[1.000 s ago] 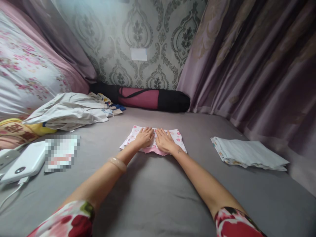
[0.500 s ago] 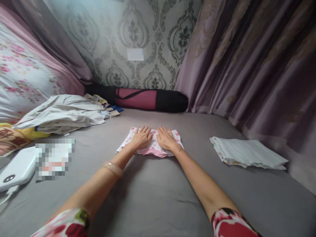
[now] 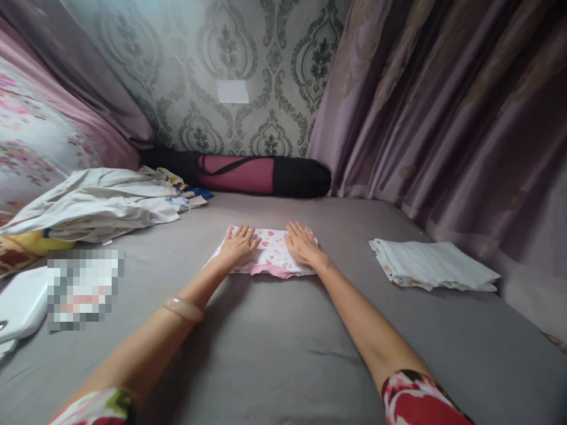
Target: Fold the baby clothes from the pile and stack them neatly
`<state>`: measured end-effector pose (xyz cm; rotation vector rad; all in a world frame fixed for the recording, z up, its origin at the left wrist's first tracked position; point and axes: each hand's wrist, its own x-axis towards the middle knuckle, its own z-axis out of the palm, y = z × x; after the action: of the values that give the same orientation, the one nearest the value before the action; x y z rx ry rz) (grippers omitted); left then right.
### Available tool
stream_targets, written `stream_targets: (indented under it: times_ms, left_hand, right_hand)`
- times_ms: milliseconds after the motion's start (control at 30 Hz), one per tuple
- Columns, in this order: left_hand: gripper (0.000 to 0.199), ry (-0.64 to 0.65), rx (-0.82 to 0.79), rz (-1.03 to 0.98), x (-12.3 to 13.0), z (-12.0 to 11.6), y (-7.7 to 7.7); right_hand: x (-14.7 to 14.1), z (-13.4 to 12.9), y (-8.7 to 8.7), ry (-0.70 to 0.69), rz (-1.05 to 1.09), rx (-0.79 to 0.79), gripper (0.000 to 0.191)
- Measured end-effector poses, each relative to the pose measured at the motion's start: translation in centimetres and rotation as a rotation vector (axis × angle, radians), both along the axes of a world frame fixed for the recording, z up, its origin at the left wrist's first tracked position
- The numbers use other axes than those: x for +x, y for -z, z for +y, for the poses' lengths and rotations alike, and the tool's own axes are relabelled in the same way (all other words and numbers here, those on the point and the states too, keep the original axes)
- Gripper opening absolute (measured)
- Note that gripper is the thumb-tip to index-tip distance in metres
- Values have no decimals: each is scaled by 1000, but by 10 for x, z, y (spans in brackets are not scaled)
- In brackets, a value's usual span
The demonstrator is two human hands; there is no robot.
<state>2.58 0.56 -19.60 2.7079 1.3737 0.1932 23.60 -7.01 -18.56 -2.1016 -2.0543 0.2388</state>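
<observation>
A folded white garment with pink and red heart prints lies on the grey bed sheet. Its pink curved trim, like a neckline, faces me. My left hand rests flat on the garment's left part, fingers stretched out and pointing away. On its right part lies my right hand, also flat with fingers extended. Neither hand grasps the cloth. Between the hands the printed fabric shows, and parts of both side edges are hidden under them.
Folded pale cloth lies to the right. Rumpled light clothes are heaped at left, above a white power bank and a blurred-out item. A black and maroon roll bag lies along the wall, beside purple curtains.
My hands have slid farther apart across the garment, baring more of its printed middle. The view has shifted slightly, moving the surroundings left in the picture.
</observation>
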Motion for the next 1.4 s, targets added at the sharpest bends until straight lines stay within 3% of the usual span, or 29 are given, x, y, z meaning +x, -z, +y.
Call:
stream_targets:
  times_ms: [233, 433, 533, 700, 800, 900, 1067, 1200, 1400]
  left_hand:
    - [51, 0, -61, -38, -21, 4, 10]
    - [48, 77, -44, 27, -38, 11, 8]
    - [54, 5, -77, 16, -56, 16, 13]
    - [63, -74, -166, -115, -73, 20, 23]
    - [63, -67, -142, -296, -74, 20, 25]
    - [65, -33, -119, -523, -78, 20, 27]
    - [63, -15, -137, -657, -85, 21, 32]
    - [60, -12, -151, -698, -86, 22, 34]
    - [55, -55, -178, -740, -83, 26, 36]
  right_hand:
    - [16, -6, 16, 34, -66, -52, 64]
    - [27, -8, 13, 58, -5, -40, 66]
    - [38, -12, 16, 143, -6, -23, 68]
    - [44, -17, 16, 140, -35, -115, 68]
    - [30, -16, 3, 153, -80, -81, 68]
    - [-3, -14, -10, 76, -80, 28, 68]
    - [-53, -11, -4, -60, -41, -58, 69]
    - [-57, -10, 6, -47, -36, -131, 70]
    - [-68, -2, -6, -58, -3, -78, 68]
